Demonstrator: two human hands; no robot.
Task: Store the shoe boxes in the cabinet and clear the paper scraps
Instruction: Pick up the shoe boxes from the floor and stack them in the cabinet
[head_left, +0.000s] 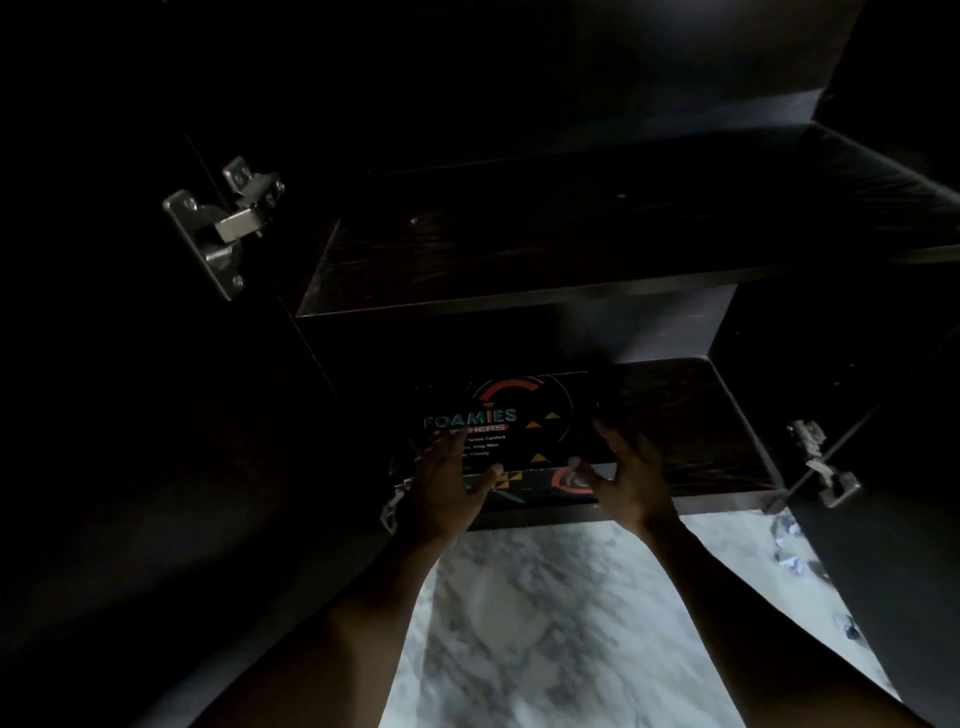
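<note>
So, head cam only, and it's pretty dark. Count-wise: one shoe box (519, 415), black with "FOAMIES" printed on the lid, two hands, two shelves and three metal hinges. The box sits on the bottom shelf (701, 415) of the cabinet (519, 275), its front edge near the shelf lip.

The left hand (447, 483) lies flat on the lid, fingers pretty much straight, thumb at the front edge, not clasping anything. The right hand (628, 478) is at the box's right front corner with fingers spread and half bent; too dim to tell if it's really gripping.

Below is a white-grey marble floor (545, 597), with a few paper scraps (787, 545) off to the right.
</note>
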